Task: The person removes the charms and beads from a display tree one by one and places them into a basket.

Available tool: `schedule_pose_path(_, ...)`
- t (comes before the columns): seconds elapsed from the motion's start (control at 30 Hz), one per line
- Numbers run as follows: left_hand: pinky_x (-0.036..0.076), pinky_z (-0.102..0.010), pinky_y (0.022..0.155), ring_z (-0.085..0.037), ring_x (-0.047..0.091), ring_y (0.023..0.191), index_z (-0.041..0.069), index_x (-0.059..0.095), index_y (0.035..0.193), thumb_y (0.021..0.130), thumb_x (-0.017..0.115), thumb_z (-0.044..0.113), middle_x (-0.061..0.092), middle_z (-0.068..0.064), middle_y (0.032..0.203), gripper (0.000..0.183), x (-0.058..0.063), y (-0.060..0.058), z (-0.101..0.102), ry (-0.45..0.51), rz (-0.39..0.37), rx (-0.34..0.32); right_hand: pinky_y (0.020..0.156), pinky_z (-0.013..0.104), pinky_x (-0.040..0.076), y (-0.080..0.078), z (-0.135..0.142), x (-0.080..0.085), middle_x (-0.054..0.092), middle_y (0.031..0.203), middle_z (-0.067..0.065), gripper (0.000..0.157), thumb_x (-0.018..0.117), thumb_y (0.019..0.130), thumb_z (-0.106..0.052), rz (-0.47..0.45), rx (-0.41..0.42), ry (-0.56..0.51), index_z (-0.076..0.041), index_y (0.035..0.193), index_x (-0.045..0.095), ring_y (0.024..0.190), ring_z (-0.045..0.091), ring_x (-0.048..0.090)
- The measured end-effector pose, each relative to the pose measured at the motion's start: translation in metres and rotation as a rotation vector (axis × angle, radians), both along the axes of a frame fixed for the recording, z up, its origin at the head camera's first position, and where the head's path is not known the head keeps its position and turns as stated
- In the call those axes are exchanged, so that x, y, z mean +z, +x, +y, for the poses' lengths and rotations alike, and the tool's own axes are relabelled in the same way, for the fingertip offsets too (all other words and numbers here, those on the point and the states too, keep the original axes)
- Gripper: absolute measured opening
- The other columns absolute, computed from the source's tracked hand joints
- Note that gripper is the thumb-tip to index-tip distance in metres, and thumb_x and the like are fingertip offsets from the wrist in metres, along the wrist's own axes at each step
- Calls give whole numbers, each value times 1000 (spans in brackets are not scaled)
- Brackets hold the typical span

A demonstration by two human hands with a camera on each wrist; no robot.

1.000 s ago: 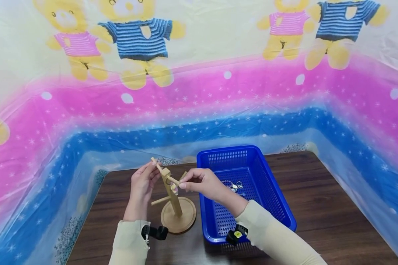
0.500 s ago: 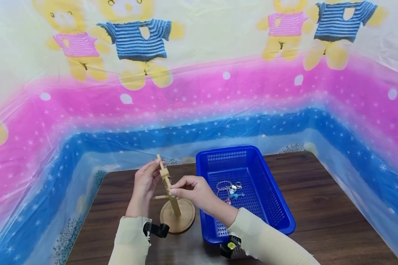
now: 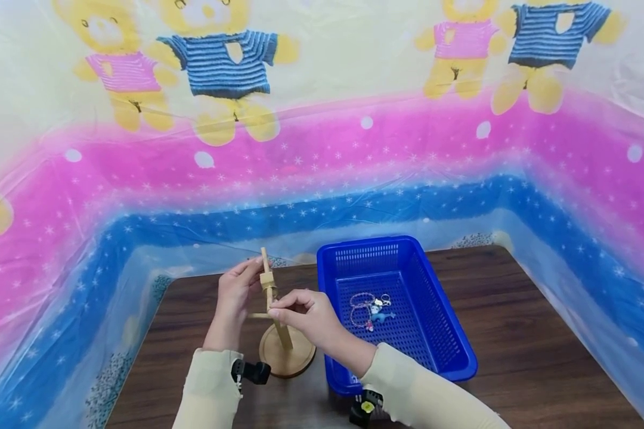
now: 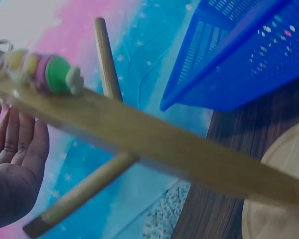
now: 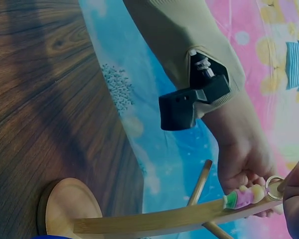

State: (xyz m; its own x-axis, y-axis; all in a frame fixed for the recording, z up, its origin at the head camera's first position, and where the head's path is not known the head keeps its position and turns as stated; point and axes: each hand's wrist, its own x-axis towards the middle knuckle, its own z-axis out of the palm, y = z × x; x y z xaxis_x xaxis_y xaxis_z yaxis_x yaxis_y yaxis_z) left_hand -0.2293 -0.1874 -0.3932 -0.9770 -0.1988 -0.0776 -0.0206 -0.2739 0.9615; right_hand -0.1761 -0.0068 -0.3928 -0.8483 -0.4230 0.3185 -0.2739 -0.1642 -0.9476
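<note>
A wooden stand [image 3: 283, 339] with a round base and pegs through its post stands on the table. Near its top my left hand [image 3: 233, 298] pinches the far part of the upper peg [image 3: 265, 262] between thumb and fingers. At the peg's near end, the thumb and index finger of my right hand [image 3: 308, 314] pinch the wood. A keychain charm [image 4: 45, 72] in yellow, pink and green hangs from a metal ring [image 5: 274, 187] around the near part of this peg. In the head view my right hand mostly hides the charm.
A blue plastic basket [image 3: 440, 310] stands right of the wooden stand. In it lie a keychain with a blue charm [image 3: 380, 314] and beaded loops [image 3: 354, 319]. A lower peg [image 4: 84, 191] sticks out of the post. A printed cloth [image 3: 322, 149] surrounds the dark table [image 3: 536, 333].
The upper peg and stand have turned, so the peg now points more straight away from me. My right hand has moved left and slightly down with the near end; my left hand shifted slightly right.
</note>
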Motion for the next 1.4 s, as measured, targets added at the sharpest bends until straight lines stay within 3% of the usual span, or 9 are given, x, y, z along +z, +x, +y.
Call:
schedule_pose_path(0.33,63,-17,87,-2,76,83,26,76,86,104,60,11,78,12,82,28,-8,19,-25,28,95,12,66,11,53,-1,1,0,70,107,38,18,71,94,-2,35,-2,-8,15,102,71,76,-6,64)
schedule_pose_path(0.5,62,-14,87,0,75,86,25,75,91,103,61,13,78,13,84,22,-19,33,-28,9,74,48,70,12,56,-1,1,2,70,108,37,17,70,94,0,32,-7,5,15,102,71,79,-8,65)
schedule_pose_path(0.7,62,-14,85,-1,76,88,23,76,93,103,60,8,80,10,87,24,-32,50,-29,92,110,85,73,13,58,-1,2,1,70,108,36,17,70,93,0,32,-13,14,15,102,71,81,-8,65)
schedule_pose_path(0.9,60,-11,78,0,76,87,24,78,93,102,61,6,80,11,88,26,-48,64,-25,170,79,115,76,13,59,0,2,0,70,110,37,18,70,94,0,0,-11,3,16,102,70,85,-8,67)
schedule_pose_path(1.07,62,-14,83,-3,77,89,22,78,95,101,60,2,81,7,90,28,-60,69,-18,253,101,142,75,13,59,1,2,0,70,109,38,18,70,94,0,9,-24,-4,16,102,70,84,-8,67)
schedule_pose_path(1.4,63,-15,82,-2,75,83,16,77,93,101,58,-3,80,6,91,28,-78,66,-10,268,78,140,74,11,58,1,-1,-2,69,109,39,17,70,93,3,6,-15,-30,17,102,69,84,-9,67)
